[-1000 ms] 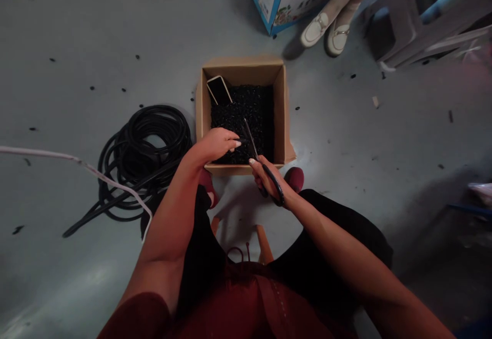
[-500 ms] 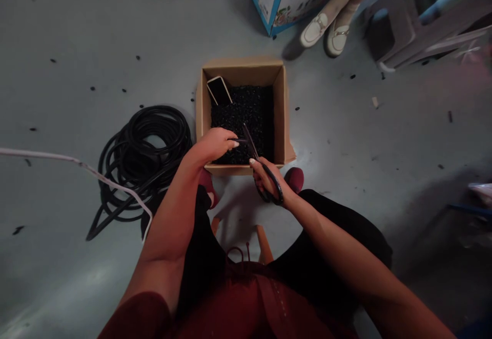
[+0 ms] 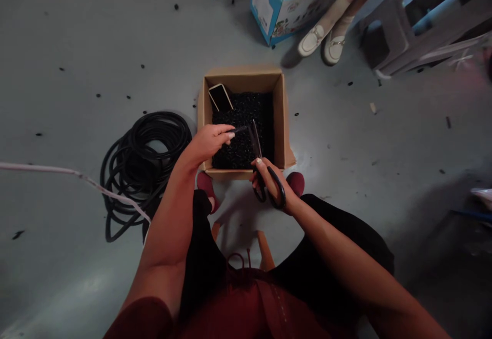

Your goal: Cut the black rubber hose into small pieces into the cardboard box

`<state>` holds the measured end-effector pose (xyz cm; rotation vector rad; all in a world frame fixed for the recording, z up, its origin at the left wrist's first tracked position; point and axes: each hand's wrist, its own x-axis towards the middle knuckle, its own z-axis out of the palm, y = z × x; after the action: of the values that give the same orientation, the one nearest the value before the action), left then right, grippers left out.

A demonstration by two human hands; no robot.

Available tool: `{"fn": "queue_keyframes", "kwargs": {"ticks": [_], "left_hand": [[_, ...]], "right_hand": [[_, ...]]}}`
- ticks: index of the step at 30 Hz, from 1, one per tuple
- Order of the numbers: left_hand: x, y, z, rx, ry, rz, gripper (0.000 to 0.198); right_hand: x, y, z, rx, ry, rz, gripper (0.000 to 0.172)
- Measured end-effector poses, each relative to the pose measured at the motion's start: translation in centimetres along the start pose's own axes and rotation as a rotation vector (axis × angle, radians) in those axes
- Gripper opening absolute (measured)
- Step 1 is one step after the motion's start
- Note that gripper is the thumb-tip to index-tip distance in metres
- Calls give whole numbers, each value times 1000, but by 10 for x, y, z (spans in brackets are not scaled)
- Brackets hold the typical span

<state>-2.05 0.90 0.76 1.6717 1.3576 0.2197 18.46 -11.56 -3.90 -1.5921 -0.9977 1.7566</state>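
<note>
Fingers of my left hand point(image 3: 210, 138) are pinched closed on a black ribbed tube point(image 3: 240, 129), over the left half of the cardboard box point(image 3: 246, 81). Tube's long axis runs almost sideways: free end sticks out right past the fingertips, angled slightly toward the box's far edge. Left is the nearer hand. Blades of the scissors point(image 3: 258, 147) sit just right of that end, slightly parted, tips toward the far edge; can't tell if they touch it. Right hand point(image 3: 273, 177) is wrapped on the handles, by the near edge's right half.

Around me, left to right: pale cord point(image 3: 46, 168), coil of black hose point(image 3: 143, 162), dark slab point(image 3: 220, 98) in the box's far-left corner, small black bits point(image 3: 242, 149) across its bottom, blue carton point(image 3: 269, 6), a person's white shoes point(image 3: 333, 49), grey floor point(image 3: 338, 134), grey stool point(image 3: 397, 37).
</note>
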Motion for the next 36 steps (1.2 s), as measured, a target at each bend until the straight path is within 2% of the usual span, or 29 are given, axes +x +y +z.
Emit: {"fn": "queue_keyframes", "kwargs": {"ticks": [6,13,19,36], "left_hand": [[-1,4,3,-174,-56,-6,43],[-1,8,7,-270,-83,-27,40],[-1,10,8,-296,-93,-44,39],[0,8,12,-253,-146,-28,38]], "right_hand": [[3,5,0,-53,1,-111,48],[1,3,0,-38,-43,-112,45],[-1,0,1,-34,-73,-112,47],[2,3,-1,-30,-54,-131,52]]}}
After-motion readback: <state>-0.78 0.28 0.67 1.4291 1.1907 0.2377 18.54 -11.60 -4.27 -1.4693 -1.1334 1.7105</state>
